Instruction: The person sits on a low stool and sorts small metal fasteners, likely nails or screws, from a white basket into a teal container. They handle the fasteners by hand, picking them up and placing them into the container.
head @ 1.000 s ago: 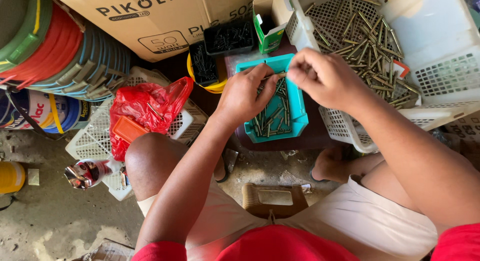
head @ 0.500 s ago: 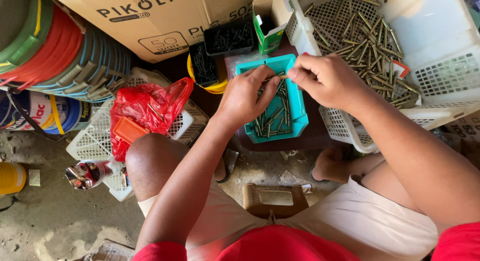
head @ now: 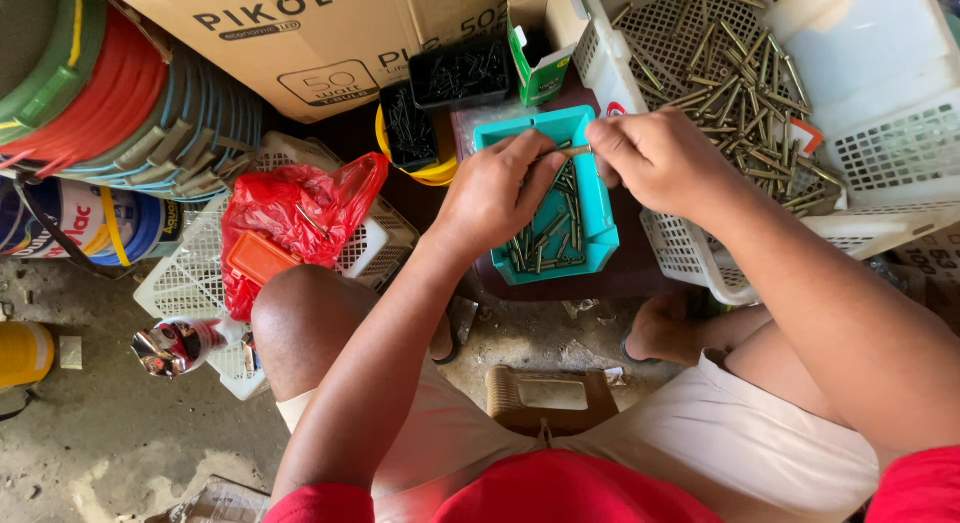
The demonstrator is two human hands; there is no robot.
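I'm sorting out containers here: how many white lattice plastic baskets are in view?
2. One white basket sits at upper right beside the right hand, holding brass-coloured pins. The other white basket lies at left under the red bag. More may be hidden.

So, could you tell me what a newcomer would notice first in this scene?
Probably the two hands at the centre: the left hand and right hand pinch one brass-coloured screw between them over a teal tray of similar screws. Next, the white basket of screws at upper right, and the red bag at left.
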